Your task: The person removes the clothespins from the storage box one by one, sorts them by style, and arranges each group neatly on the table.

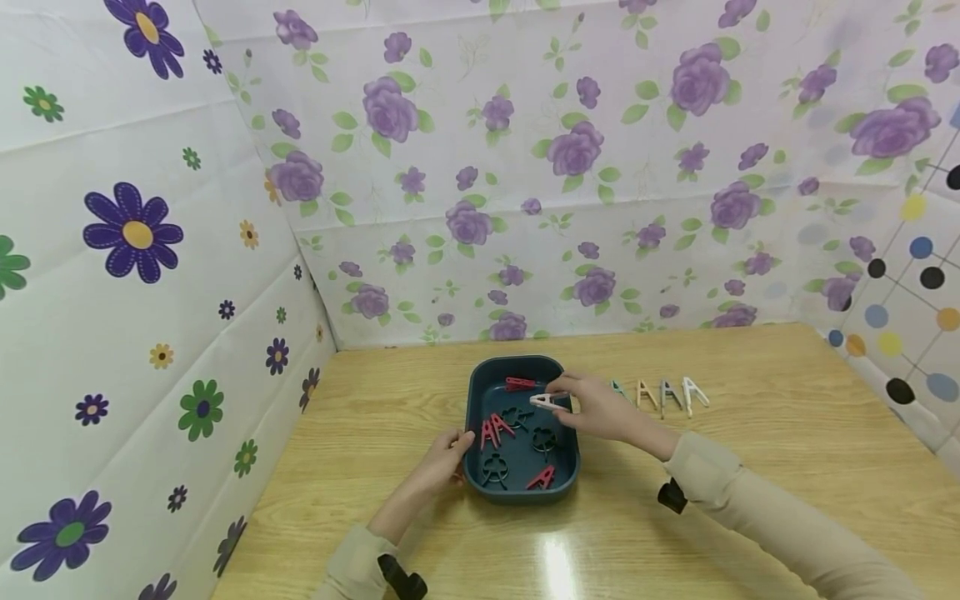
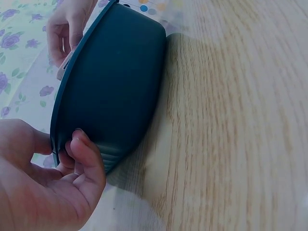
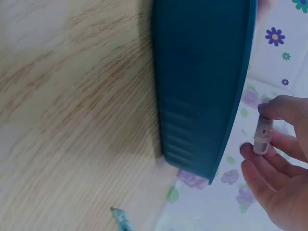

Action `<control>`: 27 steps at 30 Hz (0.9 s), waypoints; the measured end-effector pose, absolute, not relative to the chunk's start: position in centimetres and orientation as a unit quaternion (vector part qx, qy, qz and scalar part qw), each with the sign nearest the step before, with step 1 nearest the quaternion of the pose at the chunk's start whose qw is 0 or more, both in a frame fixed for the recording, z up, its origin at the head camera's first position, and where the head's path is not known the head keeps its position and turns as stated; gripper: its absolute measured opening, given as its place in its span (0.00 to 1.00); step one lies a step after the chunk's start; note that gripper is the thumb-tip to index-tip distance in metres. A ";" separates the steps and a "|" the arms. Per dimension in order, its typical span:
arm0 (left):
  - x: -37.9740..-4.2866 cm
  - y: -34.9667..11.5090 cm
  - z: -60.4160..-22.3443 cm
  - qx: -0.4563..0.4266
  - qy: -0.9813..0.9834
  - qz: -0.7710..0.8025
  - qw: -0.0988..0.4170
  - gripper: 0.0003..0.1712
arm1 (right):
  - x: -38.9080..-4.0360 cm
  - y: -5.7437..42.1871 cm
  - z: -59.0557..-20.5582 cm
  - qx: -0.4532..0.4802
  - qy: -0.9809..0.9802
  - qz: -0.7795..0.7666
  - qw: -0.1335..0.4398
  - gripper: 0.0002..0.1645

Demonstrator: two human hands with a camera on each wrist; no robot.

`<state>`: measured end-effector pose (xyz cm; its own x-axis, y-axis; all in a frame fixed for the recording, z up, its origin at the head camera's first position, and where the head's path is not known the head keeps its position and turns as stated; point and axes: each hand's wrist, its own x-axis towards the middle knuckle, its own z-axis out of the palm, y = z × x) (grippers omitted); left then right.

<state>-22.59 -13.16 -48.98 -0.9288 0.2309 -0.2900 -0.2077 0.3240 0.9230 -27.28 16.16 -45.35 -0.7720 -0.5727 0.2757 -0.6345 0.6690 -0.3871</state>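
Observation:
A dark teal plastic bin (image 1: 521,497) stands on the table. My left hand (image 1: 441,460) holds its left rim, thumb on top and fingers curled beneath, as the left wrist view confirms. Over the bin's right side, my right hand (image 1: 600,407) pinches a white clothespin (image 1: 546,402), also visible between thumb and fingers in the right wrist view (image 3: 263,134). Inside the bin lie several red clothespins, among them one red clothespin (image 1: 520,384) at the far end and another red clothespin (image 1: 542,477) near the front. Several dark green clips (image 1: 494,470) lie among them.
Right of the bin, a row of clothespins lies on the wooden table (image 1: 787,467): a green clothespin (image 1: 617,387) partly behind my right hand, a tan clothespin (image 1: 646,394), a grey clothespin (image 1: 669,396) and a white clothespin (image 1: 693,393). Flowered sheets (image 1: 480,167) hang behind and left.

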 end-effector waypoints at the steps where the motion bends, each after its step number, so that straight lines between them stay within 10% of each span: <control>1: -22.6 -13.2 -49.0 0.008 0.791 0.581 0.189 0.23 | -27.3 16.3 -45.4 0.330 -0.911 0.238 0.073 0.18; 27: -22.6 -13.3 -49.2 0.007 0.784 0.589 0.195 0.24 | -28.5 22.2 -46.8 0.194 -0.944 0.258 0.072 0.13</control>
